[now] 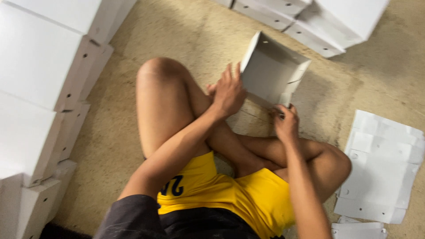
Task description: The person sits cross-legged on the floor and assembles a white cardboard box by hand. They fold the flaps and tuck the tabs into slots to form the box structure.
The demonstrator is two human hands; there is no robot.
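Both hands grip one white cardboard box (271, 71). Left hand (228, 92) is pressed against the box's near-left wall, fingers spread upward along the edge. Right hand (286, 124) is closed on the lower right corner, where a side flap folds inward; the fingertips there are hidden by the card.

Box position: held tilted above the floor, just beyond the person's crossed legs, open side facing the camera. Interior is visible and holds nothing; its walls stand up, with the right-hand flap partly folded in.

Person is seated cross-legged on a beige carpet (186, 31), in yellow shorts (248, 194) and a dark top.

Surroundings:
- A stack of assembled white boxes (40, 88) rises at the left edge, several tiers high. All present closed sides to the camera; contents cannot be seen.
- More assembled white boxes (310, 22) lie at the top of the view, just beyond the held box. Contents likewise not visible.
- A pile of flat, unfolded white card blanks (380, 163) lies on the carpet to the right, near the person's right knee, with small punched holes along some edges.
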